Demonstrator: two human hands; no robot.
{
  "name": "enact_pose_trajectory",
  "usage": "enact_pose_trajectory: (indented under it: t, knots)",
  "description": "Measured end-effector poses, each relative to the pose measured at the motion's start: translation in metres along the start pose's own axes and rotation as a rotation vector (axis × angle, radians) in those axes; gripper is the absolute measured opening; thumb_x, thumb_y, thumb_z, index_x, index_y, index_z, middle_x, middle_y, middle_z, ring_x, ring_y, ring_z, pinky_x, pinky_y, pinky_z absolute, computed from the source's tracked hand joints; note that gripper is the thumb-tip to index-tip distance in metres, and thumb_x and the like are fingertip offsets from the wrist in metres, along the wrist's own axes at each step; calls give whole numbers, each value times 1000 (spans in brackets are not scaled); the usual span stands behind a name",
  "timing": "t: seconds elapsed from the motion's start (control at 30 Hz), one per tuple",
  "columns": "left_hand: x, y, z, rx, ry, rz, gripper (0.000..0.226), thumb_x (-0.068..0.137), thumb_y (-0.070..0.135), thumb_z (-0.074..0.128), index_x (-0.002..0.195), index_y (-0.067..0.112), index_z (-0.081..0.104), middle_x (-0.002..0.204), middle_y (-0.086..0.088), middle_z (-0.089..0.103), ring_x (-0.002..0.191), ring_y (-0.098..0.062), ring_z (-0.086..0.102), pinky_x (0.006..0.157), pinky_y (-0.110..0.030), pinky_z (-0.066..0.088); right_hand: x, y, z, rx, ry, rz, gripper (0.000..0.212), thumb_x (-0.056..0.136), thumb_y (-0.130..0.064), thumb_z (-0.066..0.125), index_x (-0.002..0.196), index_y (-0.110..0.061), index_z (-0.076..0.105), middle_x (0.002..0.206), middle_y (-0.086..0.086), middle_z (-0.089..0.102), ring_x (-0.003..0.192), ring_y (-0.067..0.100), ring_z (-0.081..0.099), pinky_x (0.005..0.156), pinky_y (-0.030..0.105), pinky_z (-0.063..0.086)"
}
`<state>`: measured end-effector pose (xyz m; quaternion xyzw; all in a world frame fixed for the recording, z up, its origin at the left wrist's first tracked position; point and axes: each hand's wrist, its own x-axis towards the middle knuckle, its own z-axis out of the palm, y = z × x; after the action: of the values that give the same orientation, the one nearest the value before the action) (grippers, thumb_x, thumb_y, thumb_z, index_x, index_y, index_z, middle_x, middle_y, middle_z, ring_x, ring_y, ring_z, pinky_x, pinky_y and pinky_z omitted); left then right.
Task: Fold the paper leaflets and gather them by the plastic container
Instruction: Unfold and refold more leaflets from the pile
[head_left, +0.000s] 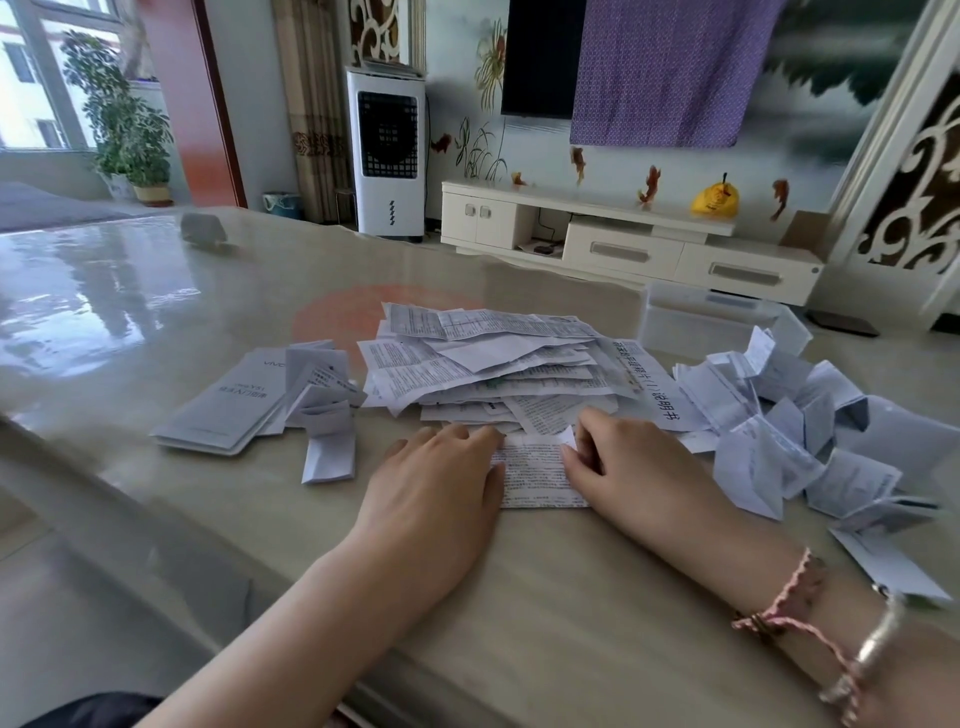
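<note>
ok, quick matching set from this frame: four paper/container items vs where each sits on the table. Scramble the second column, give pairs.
Things:
1. plastic container
2. unfolded pile
3. booklets
4. leaflet under both hands

Places:
A. table's left side
B. nearest the person, centre
C. far right, behind the folded leaflets
D. centre, just beyond the hands

Pairs: 1-C, 2-D, 3-A, 4-B

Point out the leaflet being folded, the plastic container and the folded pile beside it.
Leaflet (537, 475), head view: printed middle, between the hands.
Plastic container (696, 322), head view: its clear front wall.
Folded pile (769, 415), head view: a folded leaflet near the pile's middle.
</note>
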<state>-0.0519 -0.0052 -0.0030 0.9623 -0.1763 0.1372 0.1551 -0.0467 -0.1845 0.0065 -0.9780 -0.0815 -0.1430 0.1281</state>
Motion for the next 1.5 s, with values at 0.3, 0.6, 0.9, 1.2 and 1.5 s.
enact_pose_trajectory:
  t: [0.3, 0.6, 0.9, 1.2, 1.5]
  knots:
    - [0, -1, 2, -20, 25, 23, 33, 98, 40, 35, 130, 36, 43, 127, 11, 53, 120, -17, 47, 97, -30, 38, 0, 0, 1, -37, 5, -19, 24, 97, -34, 43, 81, -18, 37, 74, -2, 52, 72, 20, 46, 63, 32, 31]
    - [8, -8, 7, -151, 25, 144, 25, 95, 27, 47, 117, 35, 55, 85, 16, 32, 102, -14, 46, 82, -24, 36, -2, 6, -6, 199, -1, -289, 22, 80, -37, 72, 86, -28, 53, 89, -15, 50, 89, 2, 46, 77, 16, 36]
    - [7, -23, -4, -175, -162, 144, 45, 80, 69, 45, 117, 44, 51, 96, 20, 42, 102, -12, 35, 98, -31, 32, -9, 14, -21, 207, -155, -428, 19, 86, -30, 67, 106, -27, 67, 103, -17, 62, 101, -2, 55, 88, 20, 44]
    - [8, -21, 6, -253, 36, 38, 27, 86, 53, 46, 77, 28, 43, 85, 14, 47, 94, -18, 41, 87, -34, 36, 2, 13, -6, 435, -5, -74, 11, 85, -28, 66, 76, -22, 65, 72, -6, 65, 68, 7, 59, 73, 30, 49]
    - [17, -4, 5, -95, -75, -242, 33, 95, 51, 42, 83, 20, 38, 108, 0, 44, 117, -25, 36, 98, -38, 36, 13, 11, 9, 240, -5, 98, 33, 87, -36, 63, 66, -23, 42, 64, -8, 49, 64, 8, 45, 60, 27, 36]
